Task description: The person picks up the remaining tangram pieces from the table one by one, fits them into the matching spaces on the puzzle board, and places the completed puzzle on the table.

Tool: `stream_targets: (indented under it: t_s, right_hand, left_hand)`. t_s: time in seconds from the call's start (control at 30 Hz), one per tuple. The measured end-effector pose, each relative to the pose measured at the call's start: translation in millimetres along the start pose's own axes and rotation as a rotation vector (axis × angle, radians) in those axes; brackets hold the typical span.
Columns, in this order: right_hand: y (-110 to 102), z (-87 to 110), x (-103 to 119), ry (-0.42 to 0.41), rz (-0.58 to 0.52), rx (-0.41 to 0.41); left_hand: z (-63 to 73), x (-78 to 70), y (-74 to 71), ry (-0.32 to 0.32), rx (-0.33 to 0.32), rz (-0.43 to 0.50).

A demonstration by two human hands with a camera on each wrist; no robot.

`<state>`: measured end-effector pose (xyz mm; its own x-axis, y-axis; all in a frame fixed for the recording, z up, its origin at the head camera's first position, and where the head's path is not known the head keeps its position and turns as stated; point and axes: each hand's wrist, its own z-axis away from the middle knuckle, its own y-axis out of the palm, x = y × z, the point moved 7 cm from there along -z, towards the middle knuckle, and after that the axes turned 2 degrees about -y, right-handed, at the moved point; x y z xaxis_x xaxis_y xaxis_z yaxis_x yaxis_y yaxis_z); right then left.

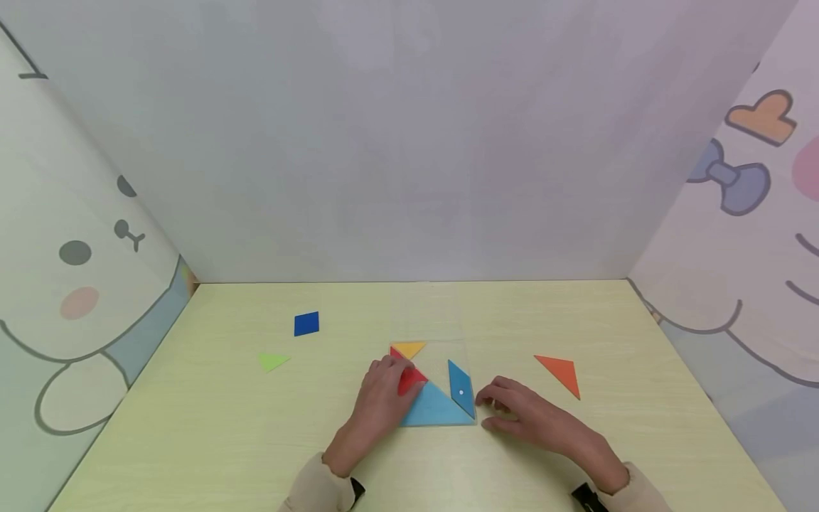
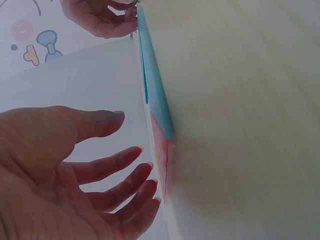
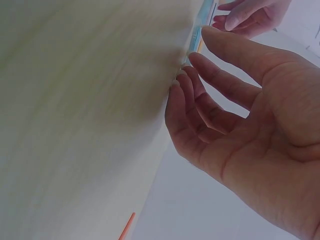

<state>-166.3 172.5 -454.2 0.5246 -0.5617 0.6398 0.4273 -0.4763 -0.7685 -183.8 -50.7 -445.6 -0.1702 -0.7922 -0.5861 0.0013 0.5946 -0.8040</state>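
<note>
My left hand [image 1: 384,391] lies over a red triangle [image 1: 416,379], fingertips at its surface and fingers loosely bent in the left wrist view. Below the red piece is a large light-blue triangle [image 1: 435,410], partly covered by that hand. A yellow triangle [image 1: 408,348] sits just above the red one. The blue parallelogram [image 1: 461,384], marked with a white dot, stands along the right side of this group. Beside it, my right hand [image 1: 527,416] hovers with relaxed, curved fingers and nothing in its grasp, fingertips close to the group's right edge.
On the pale wooden table [image 1: 211,427], an orange triangle [image 1: 563,373] lies off to the right. A dark-blue piece [image 1: 306,323] and a light-green triangle [image 1: 273,362] lie to the left. A plain wall [image 1: 409,178] rises behind the table, with cartoon-printed panels at both sides.
</note>
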Motion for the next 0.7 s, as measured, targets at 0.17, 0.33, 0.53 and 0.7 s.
stream_targets:
  t_s: [0.17, 0.33, 0.53, 0.7]
  right_hand:
    - [0.0, -0.2, 0.1, -0.001, -0.005, 0.0]
    - [0.6, -0.2, 0.4, -0.003, -0.01, 0.003]
    - [-0.1, -0.3, 1.3, 0.006, 0.004, 0.005]
    - [0.9, -0.5, 2.9, 0.008, 0.036, 0.009]
  left_hand:
    - [0.2, 7.3, -5.6, -0.018, 0.008, -0.002]
    - [-0.8, 15.2, -9.0, -0.026, 0.005, -0.036]
    - [-2.4, 23.6, -10.1, -0.056, 0.012, -0.031]
    - [-3.5, 27.1, -14.2, -0.065, -0.008, -0.016]
